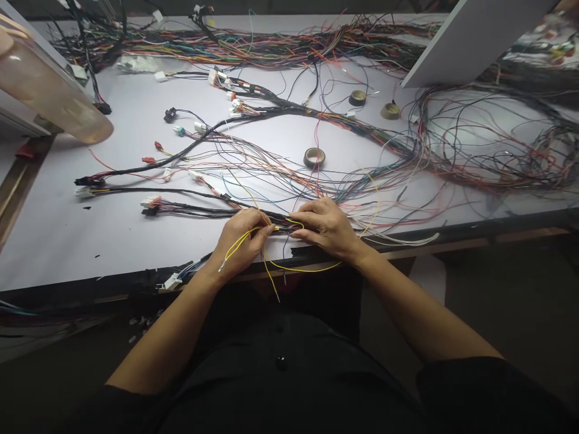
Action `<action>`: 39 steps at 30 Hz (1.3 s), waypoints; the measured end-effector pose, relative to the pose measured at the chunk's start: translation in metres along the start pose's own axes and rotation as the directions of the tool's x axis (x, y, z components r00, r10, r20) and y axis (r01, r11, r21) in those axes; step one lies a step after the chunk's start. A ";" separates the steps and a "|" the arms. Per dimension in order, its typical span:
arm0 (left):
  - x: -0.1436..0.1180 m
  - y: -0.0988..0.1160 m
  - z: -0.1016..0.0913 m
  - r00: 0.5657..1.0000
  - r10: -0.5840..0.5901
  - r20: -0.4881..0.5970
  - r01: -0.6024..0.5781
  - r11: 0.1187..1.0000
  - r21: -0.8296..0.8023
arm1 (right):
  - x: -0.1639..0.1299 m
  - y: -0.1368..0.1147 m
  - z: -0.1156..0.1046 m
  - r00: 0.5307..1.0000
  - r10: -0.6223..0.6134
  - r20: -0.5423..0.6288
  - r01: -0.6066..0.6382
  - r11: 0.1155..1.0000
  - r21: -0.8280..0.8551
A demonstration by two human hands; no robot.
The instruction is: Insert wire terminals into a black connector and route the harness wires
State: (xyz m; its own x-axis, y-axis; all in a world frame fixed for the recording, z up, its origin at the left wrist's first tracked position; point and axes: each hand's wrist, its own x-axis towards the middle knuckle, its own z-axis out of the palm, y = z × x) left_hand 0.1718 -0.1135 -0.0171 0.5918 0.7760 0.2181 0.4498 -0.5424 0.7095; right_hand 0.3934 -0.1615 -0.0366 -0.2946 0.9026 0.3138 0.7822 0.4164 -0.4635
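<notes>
At the front of the table, my left hand (240,240) pinches yellow wires (236,246) between thumb and fingers. Their bare metal ends stick out past the palm toward the wrist. My right hand (329,228) is closed just to the right, fingertips on the same yellow wire and the dark wire bundle under it. A loop of yellow wire (307,270) hangs over the table edge below both hands. The wiring harness (212,194) spreads leftward in black-wrapped branches, ending in a white connector (151,202) and a black connector (151,211). My fingers hide part of the bundle.
Rolls of tape lie behind my hands, the nearest a dark tape roll (314,158). A thick heap of wires (271,48) runs along the back. Coiled wires (488,144) fill the right side. A slanted white panel (474,39) and a translucent cylinder (54,84) flank the table (54,241).
</notes>
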 end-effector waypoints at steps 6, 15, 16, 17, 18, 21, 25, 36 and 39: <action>-0.003 -0.003 -0.002 1.000 0.015 -0.013 -0.014 0.998 0.054 | 0.001 0.000 -0.002 1.000 -0.007 -0.004 0.007 0.998 0.061; -0.008 -0.004 -0.007 1.000 -0.014 -0.023 0.015 0.998 0.062 | 0.005 -0.006 0.002 0.993 0.113 -0.037 -0.110 0.992 0.068; -0.009 -0.004 -0.007 0.999 -0.019 -0.026 0.020 0.998 0.063 | 0.006 -0.007 0.003 0.991 0.123 -0.044 -0.120 0.991 0.066; -0.009 -0.004 -0.007 0.999 -0.022 -0.033 0.024 0.998 0.064 | 0.007 -0.007 0.004 0.990 0.133 -0.050 -0.130 0.989 0.064; -0.010 -0.004 -0.007 0.999 -0.024 -0.042 0.026 0.998 0.065 | 0.007 -0.007 0.005 0.989 0.141 -0.053 -0.138 0.988 0.062; -0.012 -0.006 -0.006 0.997 -0.015 -0.080 0.021 0.997 0.071 | 0.008 -0.007 0.008 0.986 0.159 -0.058 -0.156 0.986 0.054; -0.012 -0.010 -0.003 0.995 0.021 -0.101 -0.014 0.998 0.064 | 0.008 -0.006 0.006 0.986 0.151 -0.062 -0.146 0.986 0.080; -0.012 -0.011 -0.001 0.995 0.009 -0.098 -0.001 0.997 0.082 | 0.007 -0.006 0.007 0.991 0.111 -0.077 -0.104 0.990 0.092; -0.012 -0.010 -0.002 0.994 -0.022 -0.105 0.028 0.998 0.048 | 0.006 -0.006 0.007 0.990 0.100 -0.095 -0.092 0.992 0.080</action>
State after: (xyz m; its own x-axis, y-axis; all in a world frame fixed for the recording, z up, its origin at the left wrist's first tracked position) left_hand 0.1589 -0.1162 -0.0253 0.5081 0.8175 0.2713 0.4974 -0.5357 0.6824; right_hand 0.3832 -0.1577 -0.0375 -0.1618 0.9252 0.3433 0.7593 0.3389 -0.5555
